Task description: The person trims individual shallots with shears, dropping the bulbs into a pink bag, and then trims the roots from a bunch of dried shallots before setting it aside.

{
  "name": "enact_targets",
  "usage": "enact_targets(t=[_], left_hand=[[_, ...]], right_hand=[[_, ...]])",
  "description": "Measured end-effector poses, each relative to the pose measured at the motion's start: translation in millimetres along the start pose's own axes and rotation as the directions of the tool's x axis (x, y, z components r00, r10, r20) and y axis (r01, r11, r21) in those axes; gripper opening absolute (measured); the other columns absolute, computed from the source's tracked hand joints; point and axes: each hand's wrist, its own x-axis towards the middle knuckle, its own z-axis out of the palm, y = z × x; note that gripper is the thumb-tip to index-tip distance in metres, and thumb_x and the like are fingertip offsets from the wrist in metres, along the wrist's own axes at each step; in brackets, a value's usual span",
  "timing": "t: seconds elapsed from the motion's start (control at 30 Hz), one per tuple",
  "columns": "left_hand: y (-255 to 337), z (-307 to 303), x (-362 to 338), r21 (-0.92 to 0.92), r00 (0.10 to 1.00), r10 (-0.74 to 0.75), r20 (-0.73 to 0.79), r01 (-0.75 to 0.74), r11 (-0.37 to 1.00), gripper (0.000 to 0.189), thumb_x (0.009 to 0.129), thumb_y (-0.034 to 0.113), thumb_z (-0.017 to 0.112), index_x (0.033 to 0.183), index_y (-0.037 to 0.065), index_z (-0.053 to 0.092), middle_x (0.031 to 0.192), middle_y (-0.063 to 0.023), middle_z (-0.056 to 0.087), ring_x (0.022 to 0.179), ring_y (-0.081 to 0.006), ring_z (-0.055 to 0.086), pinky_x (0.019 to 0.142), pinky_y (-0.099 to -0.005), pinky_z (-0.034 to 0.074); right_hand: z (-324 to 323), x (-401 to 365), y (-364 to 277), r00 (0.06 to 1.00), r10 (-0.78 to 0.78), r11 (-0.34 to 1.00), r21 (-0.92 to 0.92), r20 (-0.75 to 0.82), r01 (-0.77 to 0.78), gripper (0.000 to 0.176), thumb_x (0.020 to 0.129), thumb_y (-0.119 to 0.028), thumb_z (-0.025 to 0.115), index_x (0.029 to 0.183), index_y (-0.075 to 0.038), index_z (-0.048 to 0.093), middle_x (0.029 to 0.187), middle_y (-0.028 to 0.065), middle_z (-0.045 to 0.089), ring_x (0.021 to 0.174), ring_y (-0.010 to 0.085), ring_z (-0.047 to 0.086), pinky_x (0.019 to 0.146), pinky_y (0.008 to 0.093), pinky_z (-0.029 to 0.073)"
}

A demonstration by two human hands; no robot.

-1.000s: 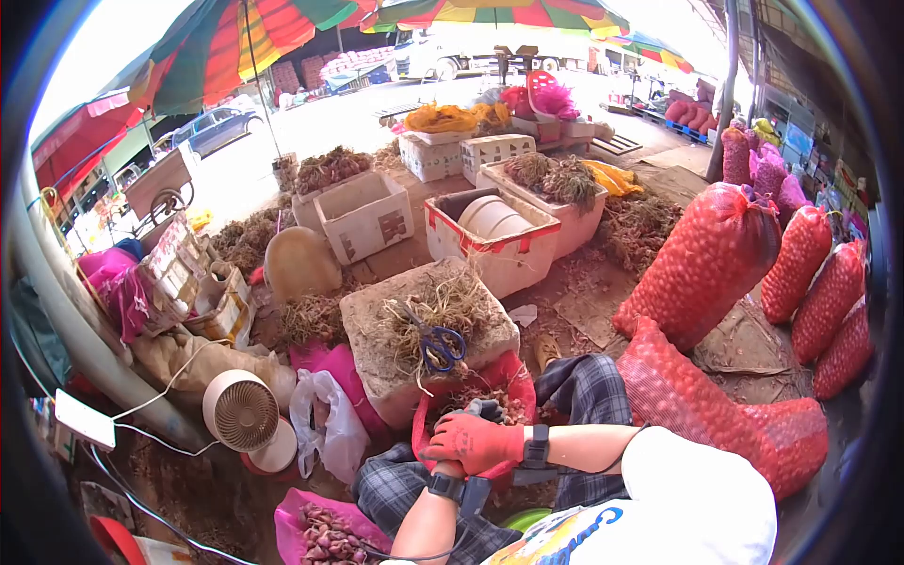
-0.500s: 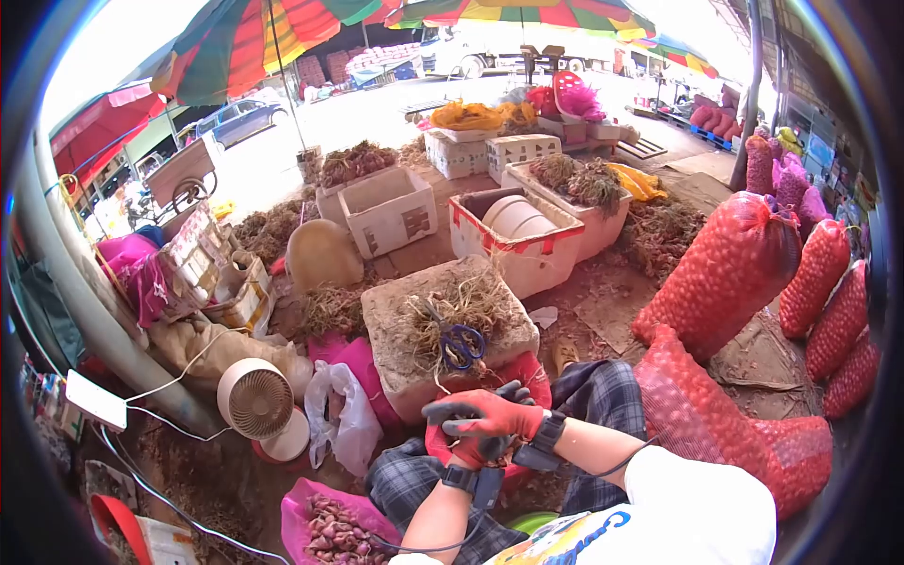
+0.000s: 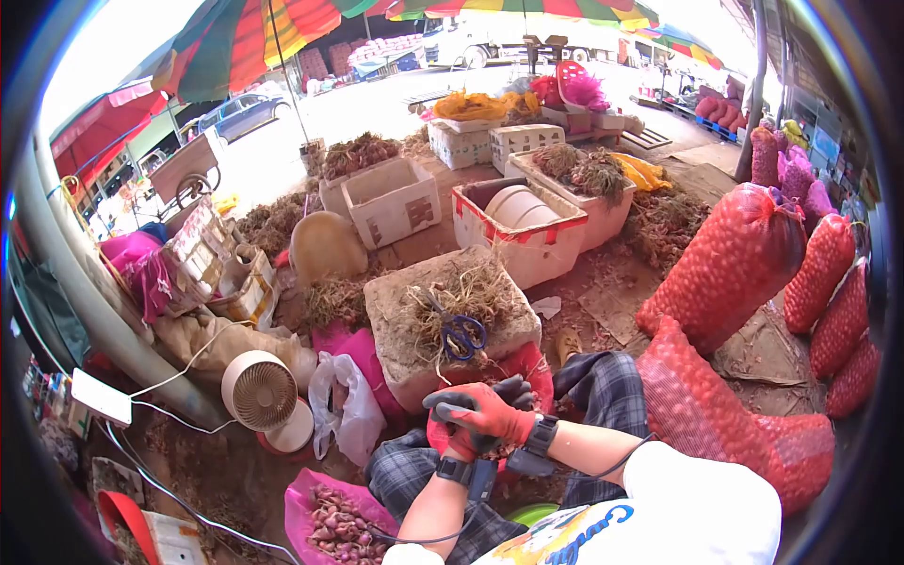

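My left hand [image 3: 467,443] and my right hand [image 3: 490,412], both in red and dark gloves, meet over a red basin [image 3: 529,369] between my knees. The right glove lies over the left one with fingers bent; whatever they hold is hidden. Just beyond them stands a dirty foam block [image 3: 400,325] with dry roots and stems [image 3: 471,301] on it. Blue-handled scissors [image 3: 462,337] lie on that pile. A pink bag of small shallots [image 3: 344,527] is open at the lower left.
Full red net sacks [image 3: 725,268] stand and lie at the right. Foam boxes [image 3: 391,202] stand beyond the block. To the left are a small fan [image 3: 259,391], a white plastic bag [image 3: 347,405] and white cables [image 3: 188,513].
The view has shifted slightly. My hands remain together over the basin, with only a small change in the gloved fingers.
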Motion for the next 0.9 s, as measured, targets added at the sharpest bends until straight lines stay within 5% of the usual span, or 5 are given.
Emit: enact_targets(t=[0.13, 0.27, 0.4, 0.5, 0.9], left_hand=[[32, -19, 16, 0.083, 0.917, -0.374, 0.14, 0.365, 0.927, 0.03, 0.09, 0.022, 0.05, 0.115, 0.005, 0.053, 0.109, -0.0071, 0.058, 0.099, -0.0176, 0.055, 0.086, -0.0302, 0.045], [-5, 52, -13, 0.759, 0.73, -0.652, 0.206, 0.302, 0.578, 0.05, 0.094, 0.049, 0.041, 0.115, 0.007, 0.056, 0.097, -0.0034, 0.064, 0.084, -0.0177, 0.061, 0.076, -0.0305, 0.048], [-25, 73, -34, 0.673, 0.932, -0.276, -0.235, 0.361, 0.645, 0.056, 0.092, 0.058, 0.038, 0.105, 0.008, 0.059, 0.078, -0.003, 0.061, 0.063, -0.0151, 0.052, 0.058, -0.0276, 0.042], [-17, 75, -34, 0.626, 0.782, -0.623, 0.029, 0.472, 0.621, 0.056, 0.091, 0.059, 0.04, 0.102, 0.008, 0.059, 0.069, -0.0012, 0.056, 0.055, -0.0132, 0.045, 0.052, -0.0276, 0.037], [-26, 81, -32, 0.757, 0.911, -0.404, -0.078, 0.318, 0.571, 0.043, 0.094, 0.049, 0.043, 0.082, 0.01, 0.057, 0.064, 0.0006, 0.049, 0.053, -0.0136, 0.045, 0.054, -0.03, 0.04]], right_hand=[[-30, -6, -12, 0.951, 0.247, 0.968, 0.091, -0.184, -0.234, 0.035, 0.089, -0.025, 0.055, 0.115, -0.001, 0.06, 0.102, 0.0044, 0.066, 0.093, 0.0111, 0.059, 0.084, 0.0282, 0.048], [-65, -16, 34, 0.968, 0.25, 0.934, 0.257, 0.022, -0.247, 0.042, 0.094, -0.032, 0.05, 0.121, 0.0, 0.055, 0.11, 0.004, 0.061, 0.103, 0.0118, 0.054, 0.093, 0.028, 0.042], [-53, -29, 28, 0.855, 0.413, 0.667, 0.534, 0.314, -0.519, 0.031, 0.092, -0.032, 0.055, 0.11, -0.007, 0.055, 0.095, -0.0027, 0.058, 0.083, 0.0061, 0.052, 0.074, 0.0235, 0.044], [-53, -32, 32, 0.828, 0.33, 0.58, 0.595, 0.452, -0.556, 0.048, 0.09, -0.031, 0.058, 0.128, -0.006, 0.042, 0.098, -0.0011, 0.056, 0.08, 0.0067, 0.052, 0.07, 0.0225, 0.044], [-51, -25, 43, 0.868, 0.444, 0.79, 0.36, 0.223, -0.496, 0.033, 0.086, -0.027, 0.063, 0.112, -0.006, 0.057, 0.096, -0.0019, 0.06, 0.078, 0.0062, 0.055, 0.066, 0.0216, 0.045]])
